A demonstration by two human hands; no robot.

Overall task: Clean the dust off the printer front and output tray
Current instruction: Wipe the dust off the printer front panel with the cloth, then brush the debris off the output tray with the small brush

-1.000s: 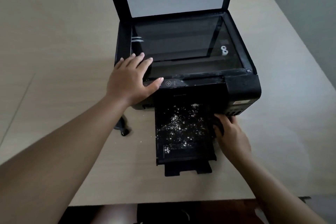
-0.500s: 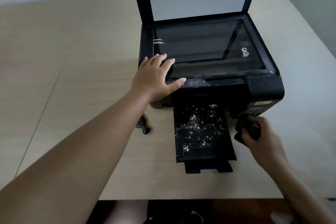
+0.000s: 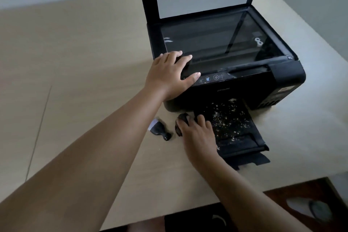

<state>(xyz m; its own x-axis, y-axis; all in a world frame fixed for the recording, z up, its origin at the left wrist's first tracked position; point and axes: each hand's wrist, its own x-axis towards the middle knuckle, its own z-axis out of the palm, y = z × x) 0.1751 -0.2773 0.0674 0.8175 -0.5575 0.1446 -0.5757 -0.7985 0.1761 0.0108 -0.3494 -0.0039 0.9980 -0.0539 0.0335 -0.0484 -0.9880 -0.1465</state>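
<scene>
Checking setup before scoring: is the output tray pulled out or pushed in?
Pulled out. The tray juts from the printer front over the table, with its dust-flecked surface exposed and its end flap extended.

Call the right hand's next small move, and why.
Probably sweep the dark cloth rightward across the output tray. The right hand holds it at the tray's left edge, white dust specks cover the tray, and the left hand rests flat on the printer.

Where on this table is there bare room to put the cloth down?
The table is bare left of the printer and right of the output tray. Crowded between the brush and tray, where the right hand holds the cloth.
</scene>
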